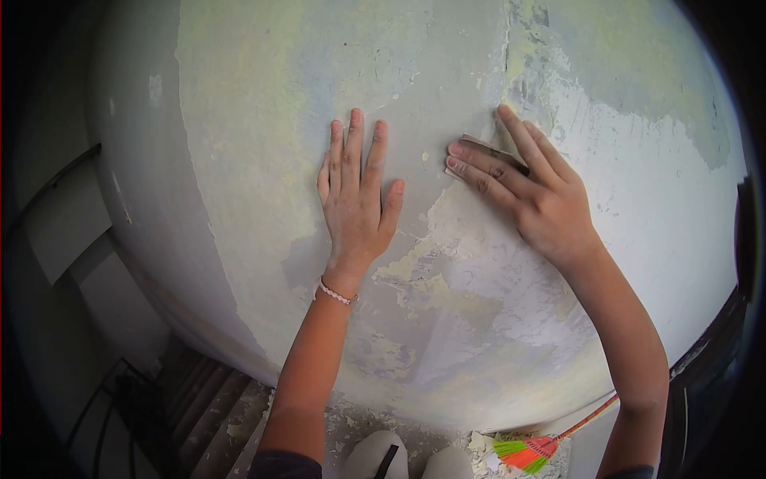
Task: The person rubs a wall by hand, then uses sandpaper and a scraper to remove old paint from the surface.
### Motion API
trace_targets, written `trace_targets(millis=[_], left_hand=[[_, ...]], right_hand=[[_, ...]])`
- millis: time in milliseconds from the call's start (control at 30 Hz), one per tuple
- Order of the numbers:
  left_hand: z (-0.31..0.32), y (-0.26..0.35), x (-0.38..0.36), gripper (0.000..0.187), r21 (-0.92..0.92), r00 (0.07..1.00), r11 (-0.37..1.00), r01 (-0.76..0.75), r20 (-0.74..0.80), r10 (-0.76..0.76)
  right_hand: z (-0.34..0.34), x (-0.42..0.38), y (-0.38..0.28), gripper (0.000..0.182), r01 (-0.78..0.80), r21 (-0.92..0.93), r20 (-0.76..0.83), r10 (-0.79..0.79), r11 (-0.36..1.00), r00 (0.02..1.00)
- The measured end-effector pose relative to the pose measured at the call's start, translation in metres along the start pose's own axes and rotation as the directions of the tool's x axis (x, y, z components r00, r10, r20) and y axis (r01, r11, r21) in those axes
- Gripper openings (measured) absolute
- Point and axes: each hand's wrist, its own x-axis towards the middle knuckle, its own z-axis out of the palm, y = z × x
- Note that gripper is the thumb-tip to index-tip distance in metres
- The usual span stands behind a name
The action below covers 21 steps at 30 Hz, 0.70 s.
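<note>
My left hand (355, 195) lies flat on the peeling wall (263, 160), its fingers stretched upward and apart, with nothing in it. A braided bracelet (336, 294) is round that wrist. To the right, my right hand (535, 184) presses a piece of sandpaper (483, 144) against the wall. Two fingers lie over the sandpaper and the others reach up beside it, so much of the sheet is hidden. Below this hand is a patch of flaking paint (431, 287) with ragged edges.
A broom (528, 452) with green and orange bristles stands at the wall's foot, among paint flakes (483, 447). Stairs (211, 407) go down at the lower left beside a dark railing (104, 391). My knees (379, 455) show at the bottom.
</note>
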Motion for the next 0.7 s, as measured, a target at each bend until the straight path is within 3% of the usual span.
trace_targets(millis=[133,233,433,467,600,700], left_hand=[[0.000,0.000,0.000,0.064,0.007,1.000,1.000,-0.003,0.009,0.003],[-0.003,0.001,0.002,0.065,0.019,1.000,1.000,-0.004,0.026,0.004],[-0.003,0.001,0.002,0.064,0.014,1.000,1.000,-0.013,0.022,0.012],[-0.003,0.001,0.002,0.064,0.012,1.000,1.000,-0.012,0.023,0.011],[-0.005,0.002,0.001,0.064,0.016,0.999,1.000,0.000,0.036,-0.001],[-0.004,0.002,0.002,0.064,0.006,1.000,1.000,-0.007,0.030,0.007]], right_hand=[[0.008,-0.009,-0.015,0.039,-0.038,0.028,0.036,0.037,0.999,0.999],[0.010,-0.012,-0.015,0.040,0.068,-0.002,0.028,-0.068,0.998,0.997],[0.002,0.000,-0.010,0.042,-0.166,-0.074,-0.040,0.164,0.983,0.986],[0.002,0.000,-0.016,0.042,-0.184,-0.016,-0.039,0.183,0.983,0.982],[0.007,-0.011,-0.018,0.043,-0.012,-0.040,0.034,0.013,0.999,0.999],[-0.002,-0.001,0.000,0.042,-0.099,-0.071,-0.030,0.097,0.993,0.995]])
